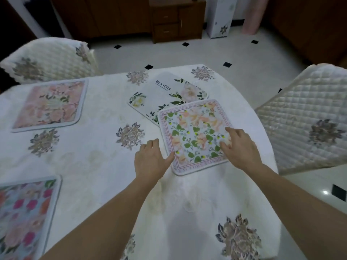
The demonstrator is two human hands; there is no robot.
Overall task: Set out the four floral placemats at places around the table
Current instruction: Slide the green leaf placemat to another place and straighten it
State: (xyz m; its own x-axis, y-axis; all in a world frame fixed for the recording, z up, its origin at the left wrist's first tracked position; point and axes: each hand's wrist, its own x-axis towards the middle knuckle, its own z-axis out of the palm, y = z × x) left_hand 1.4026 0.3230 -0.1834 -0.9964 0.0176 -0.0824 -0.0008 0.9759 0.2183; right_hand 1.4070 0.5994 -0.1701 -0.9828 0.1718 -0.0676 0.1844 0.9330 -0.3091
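Placemat [195, 136] overlaps white mat [165, 92]; left hand [152, 160] and right hand [238, 145], fingers spread, press its side edges.

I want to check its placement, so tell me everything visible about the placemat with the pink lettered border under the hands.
The pink-bordered placemat is square with rounded corners, printed with peach flowers and green leaves inside a pink lettered band. It looks thin and lies flat, turned askew on the white tablecloth. Its far corner overlaps the "Beautiful" placemat. The right hand rests on its right side; the left hand touches its left edge.
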